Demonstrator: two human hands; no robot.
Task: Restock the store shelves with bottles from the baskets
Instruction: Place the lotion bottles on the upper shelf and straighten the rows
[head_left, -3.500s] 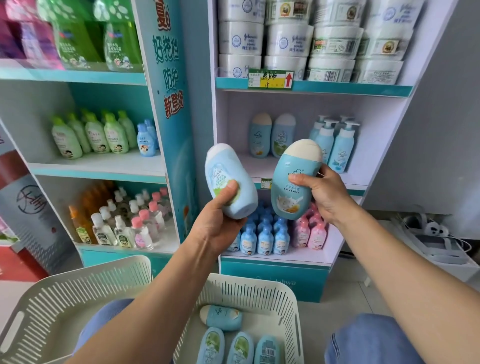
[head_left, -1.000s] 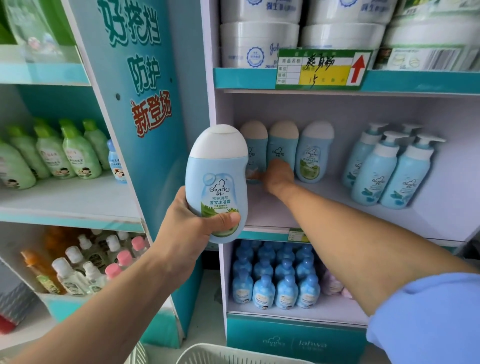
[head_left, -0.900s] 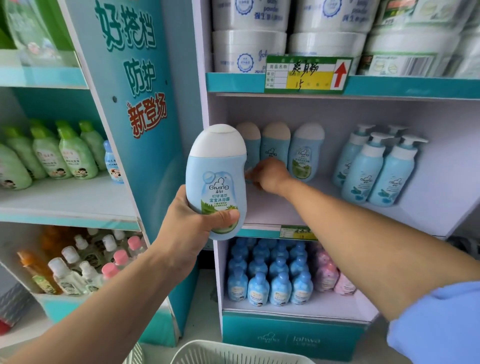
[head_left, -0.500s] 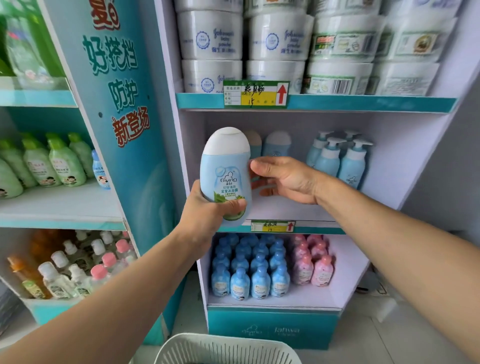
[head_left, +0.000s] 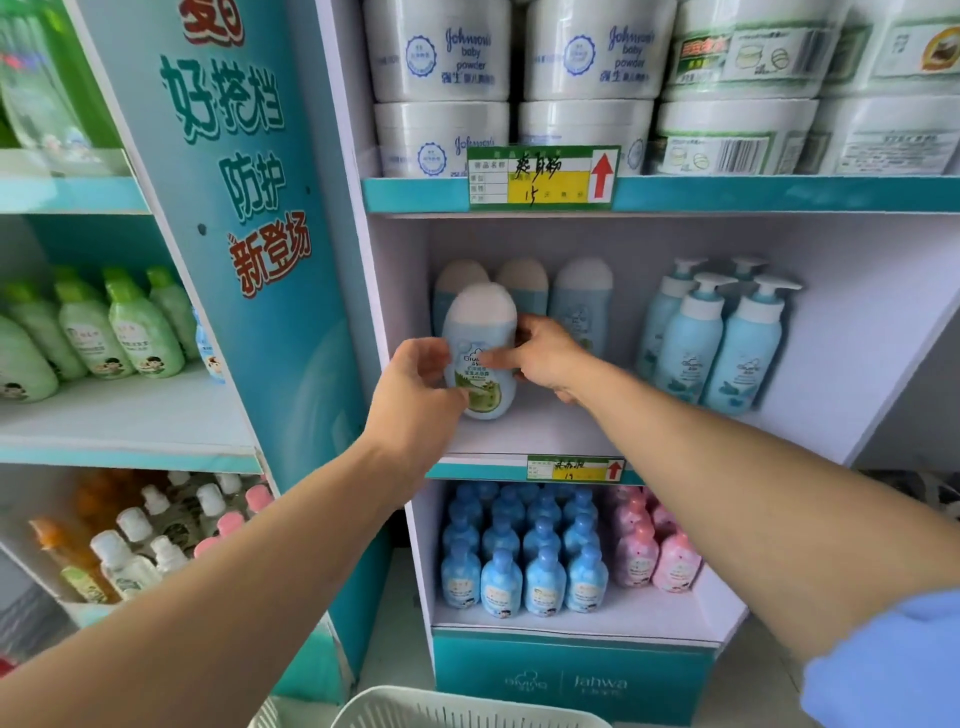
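Head view. Left grip (head_left: 415, 400) and right grip (head_left: 545, 358) both hold blue bottle (head_left: 480, 332). Left fingers curl round its left side, thumb at lower label. Right thumb lies across front, fingers wrap right side. Blue bottle upright between grips, over middle shelf (head_left: 519, 436), base at board, contact unclear. Just behind grips: row of three like bottles (head_left: 582, 296). Right of right grip: pump bottles (head_left: 691, 343). Above: white tubs (head_left: 441, 62). Below grips: small blue bottles (head_left: 519, 561), pink bottles (head_left: 654, 551) beside them. Basket (head_left: 457, 709) rim at bottom edge. Well left of left grip: green bottles (head_left: 140, 327).
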